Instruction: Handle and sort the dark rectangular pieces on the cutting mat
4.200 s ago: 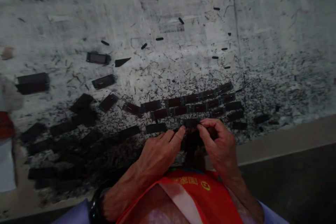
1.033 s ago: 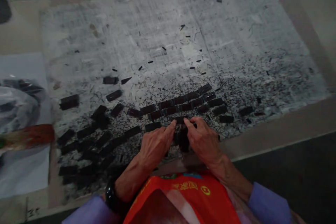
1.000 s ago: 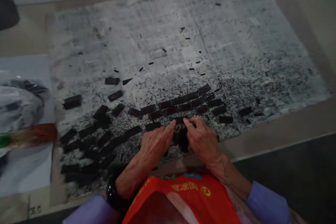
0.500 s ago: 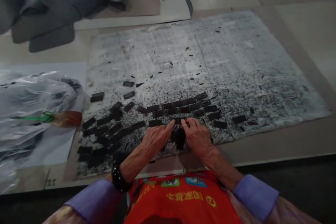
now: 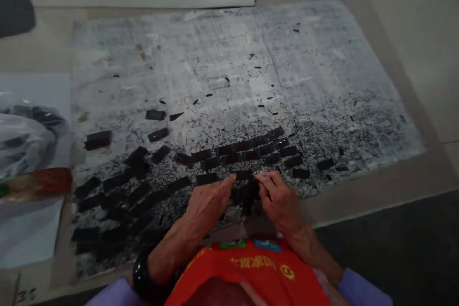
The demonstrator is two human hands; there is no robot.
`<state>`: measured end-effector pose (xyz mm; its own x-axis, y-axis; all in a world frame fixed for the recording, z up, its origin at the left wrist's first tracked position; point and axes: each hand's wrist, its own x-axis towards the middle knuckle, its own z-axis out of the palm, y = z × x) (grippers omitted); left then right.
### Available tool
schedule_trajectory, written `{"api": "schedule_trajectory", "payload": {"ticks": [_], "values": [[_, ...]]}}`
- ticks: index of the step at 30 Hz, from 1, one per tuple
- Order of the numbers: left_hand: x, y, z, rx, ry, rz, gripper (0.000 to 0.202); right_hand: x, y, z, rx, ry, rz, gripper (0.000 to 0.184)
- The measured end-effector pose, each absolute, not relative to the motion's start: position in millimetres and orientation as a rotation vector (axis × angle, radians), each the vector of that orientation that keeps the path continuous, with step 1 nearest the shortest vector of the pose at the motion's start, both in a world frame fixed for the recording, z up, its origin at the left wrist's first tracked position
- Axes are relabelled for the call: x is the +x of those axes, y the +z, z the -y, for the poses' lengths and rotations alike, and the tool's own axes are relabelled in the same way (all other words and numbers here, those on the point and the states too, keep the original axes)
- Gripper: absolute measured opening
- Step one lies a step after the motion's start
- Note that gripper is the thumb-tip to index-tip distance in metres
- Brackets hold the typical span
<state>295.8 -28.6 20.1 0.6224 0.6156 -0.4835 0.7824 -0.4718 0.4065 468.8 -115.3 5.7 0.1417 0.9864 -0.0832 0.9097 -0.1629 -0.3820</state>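
From my remote station, viewing through the head camera, I report as follows. A small dark piece (image 5: 244,175) lies between the two hands, near the front of a stained sheet (image 5: 201,57) spread on the bench (image 5: 405,48). The left hand (image 5: 210,201) meets its left end with the fingertips; the right hand (image 5: 281,201) is at its right end, thumb and forefinger drawn together. I judge that the piece is kept between them so that both ends can be steadied at once; whether either hand truly pinches it, I cannot tell.

Beyond it, strips (image 5: 229,148) lie end to end in two slightly curved rows, apparently laid so to keep them apart from the loose pile (image 5: 118,196) at left. A brush (image 5: 39,184) lies outside the sheet, beside a plastic bag (image 5: 25,138), seemingly clear of the work.

As to pose, both forearms reach forward from either side of a red apron (image 5: 247,275) and converge, wrists low, fingers bent and angled inward. A black band (image 5: 143,275) circles the left wrist
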Motion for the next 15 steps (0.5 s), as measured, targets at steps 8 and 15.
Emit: {"api": "schedule_trajectory", "payload": {"ticks": [8,15], "values": [[293.9,20.8,31.0,1.991,-0.145,-1.212,0.037,470.4,6.1,111.3,-2.132,0.592,1.908,0.033],[300.1,40.4,29.9,1.533,0.217,-1.309,0.048,489.2,14.5,105.6,-1.925,0.747,1.777,0.024]]}}
